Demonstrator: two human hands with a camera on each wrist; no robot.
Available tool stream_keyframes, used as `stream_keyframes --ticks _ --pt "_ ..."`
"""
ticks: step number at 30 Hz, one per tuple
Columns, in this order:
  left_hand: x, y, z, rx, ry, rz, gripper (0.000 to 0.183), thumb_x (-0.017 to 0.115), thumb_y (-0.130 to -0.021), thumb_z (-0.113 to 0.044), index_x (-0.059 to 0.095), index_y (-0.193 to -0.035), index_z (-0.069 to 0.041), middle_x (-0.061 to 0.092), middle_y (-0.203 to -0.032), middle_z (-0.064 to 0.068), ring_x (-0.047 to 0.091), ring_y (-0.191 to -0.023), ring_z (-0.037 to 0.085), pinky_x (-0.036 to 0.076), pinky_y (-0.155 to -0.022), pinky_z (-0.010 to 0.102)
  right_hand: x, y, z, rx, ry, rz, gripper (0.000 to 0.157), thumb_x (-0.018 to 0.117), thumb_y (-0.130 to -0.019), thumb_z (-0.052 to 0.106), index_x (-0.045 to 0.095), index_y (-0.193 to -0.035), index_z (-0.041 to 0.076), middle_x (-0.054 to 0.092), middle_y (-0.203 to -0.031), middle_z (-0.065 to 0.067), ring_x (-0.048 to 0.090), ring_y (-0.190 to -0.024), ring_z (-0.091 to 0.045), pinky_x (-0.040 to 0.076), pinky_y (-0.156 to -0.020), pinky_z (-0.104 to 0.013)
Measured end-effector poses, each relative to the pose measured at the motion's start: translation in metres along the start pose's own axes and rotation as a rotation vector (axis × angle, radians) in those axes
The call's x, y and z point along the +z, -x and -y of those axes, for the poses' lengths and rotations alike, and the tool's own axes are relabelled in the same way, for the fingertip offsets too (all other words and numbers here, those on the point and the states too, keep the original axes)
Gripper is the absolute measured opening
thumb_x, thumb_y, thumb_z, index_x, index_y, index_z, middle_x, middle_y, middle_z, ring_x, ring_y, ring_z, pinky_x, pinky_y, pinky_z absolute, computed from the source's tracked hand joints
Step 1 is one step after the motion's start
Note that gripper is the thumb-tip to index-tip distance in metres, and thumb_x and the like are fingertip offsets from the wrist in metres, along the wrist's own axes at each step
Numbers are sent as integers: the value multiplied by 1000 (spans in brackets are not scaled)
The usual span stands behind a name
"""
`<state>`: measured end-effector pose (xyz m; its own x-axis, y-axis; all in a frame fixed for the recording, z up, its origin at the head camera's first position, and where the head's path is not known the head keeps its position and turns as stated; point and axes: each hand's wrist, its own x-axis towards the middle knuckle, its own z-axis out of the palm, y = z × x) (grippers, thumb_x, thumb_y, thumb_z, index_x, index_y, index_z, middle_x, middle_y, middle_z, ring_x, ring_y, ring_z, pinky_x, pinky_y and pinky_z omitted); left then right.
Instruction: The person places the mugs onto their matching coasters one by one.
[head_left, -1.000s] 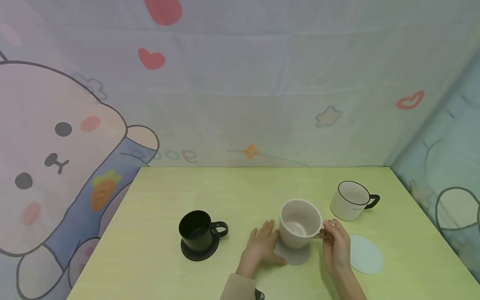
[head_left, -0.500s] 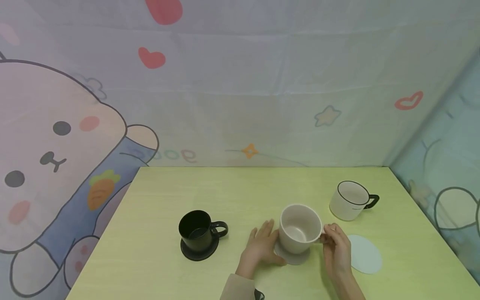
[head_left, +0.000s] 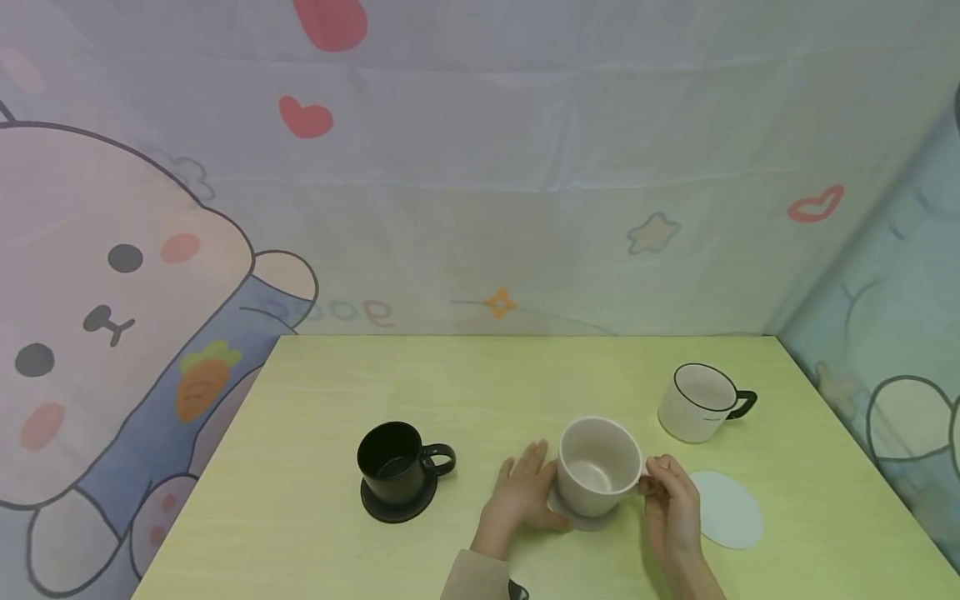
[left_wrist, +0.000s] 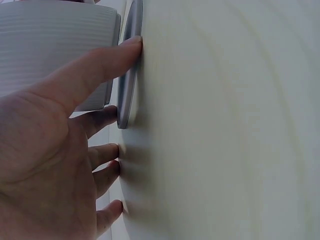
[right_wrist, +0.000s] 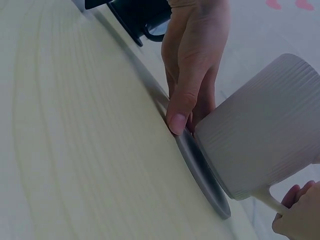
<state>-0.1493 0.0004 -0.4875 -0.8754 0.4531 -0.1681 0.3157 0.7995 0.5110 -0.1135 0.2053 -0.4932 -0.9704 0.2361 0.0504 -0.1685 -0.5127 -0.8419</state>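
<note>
Here, a person's bare hands are seating a pale mug (head_left: 597,468) on a grey coaster (head_left: 592,523), right of centre on the near part of a yellow-green table (head_left: 465,383). The right hand (head_left: 674,508) pinches the mug's handle (right_wrist: 270,201). The left hand (head_left: 525,497) lies on the left side, fingers spread, thumb and a fingertip touching the coaster's edge, seemingly steadying it. The mug is upright over the coaster; whether its base fully rests there, I cannot tell. The placing looks almost complete; next calls for settling the base level and centred, then releasing the handle without dragging the coaster. Left, a black mug (head_left: 396,468) stands on a black coaster (head_left: 399,514); far right, a black-rimmed white mug (head_left: 697,407) stands beyond a white coaster (head_left: 727,511).
</note>
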Motion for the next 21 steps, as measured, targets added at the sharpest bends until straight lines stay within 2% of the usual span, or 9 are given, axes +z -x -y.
stream_keyframes --ticks 9,21 --pt "0 0 0 -5 -16 1 92 91 -71 -34 49 -150 -14 31 -165 15 24 -154 30 19 -123 55 -1 1 -1 -1 -12 24 41 39 -106 0 55 -71 13 51 -73 6 49 -69 -7 42 -71 -18" --pt "0 1 -2 -3 -20 -9 90 91 -71 -34 50 -149 -13 33 -164 14 25 -154 30 20 -123 54 -2 1 -4 8 12 15 41 39 -106 0 55 -70 14 51 -73 7 48 -70 -7 41 -72 -20"
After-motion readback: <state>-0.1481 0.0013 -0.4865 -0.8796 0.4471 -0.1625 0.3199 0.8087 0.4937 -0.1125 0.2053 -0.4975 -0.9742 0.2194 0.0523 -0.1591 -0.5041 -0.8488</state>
